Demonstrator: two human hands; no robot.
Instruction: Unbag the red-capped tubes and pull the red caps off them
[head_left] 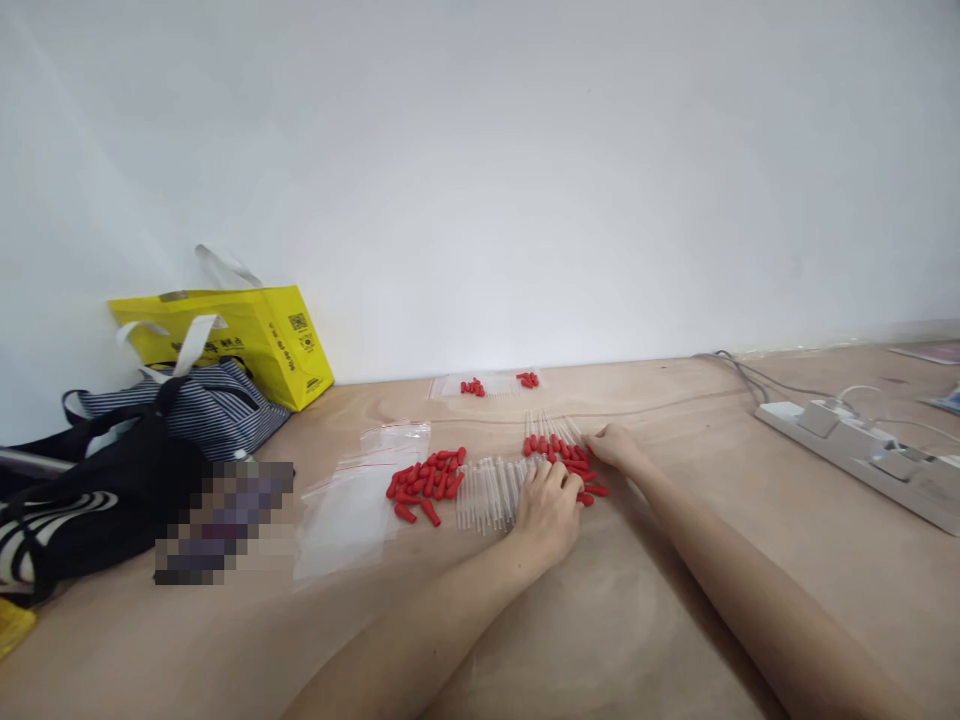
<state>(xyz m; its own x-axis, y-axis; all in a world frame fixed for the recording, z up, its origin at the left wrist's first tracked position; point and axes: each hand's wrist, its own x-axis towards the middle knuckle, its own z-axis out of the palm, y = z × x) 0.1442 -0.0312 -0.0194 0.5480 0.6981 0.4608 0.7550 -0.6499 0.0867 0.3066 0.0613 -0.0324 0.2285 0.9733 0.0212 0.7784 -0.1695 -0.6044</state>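
Observation:
My left hand [551, 510] is closed, its fingers bent down over the right end of a row of clear glass tubes [487, 495] and beside red rubber bulbs [592, 490]. What its fingertips grip is hidden. At the right edge of a fan of glass droppers [551, 428] with red bulbs, the fingers of my right hand [615, 447] are pressed together; I cannot make out what is between them. The fanned droppers point away from me, bulbs towards me. Left of the tube row lies a heap of loose red bulbs [427, 475].
Clear zip bags [345, 520] lie left of the bulbs. Near the wall is another bag [495, 388] with red bulbs on it. A yellow bag [292, 345], a striped bag [225, 410] and a black bag [97, 510] stand left. A white power strip [862, 455] with cables lies right.

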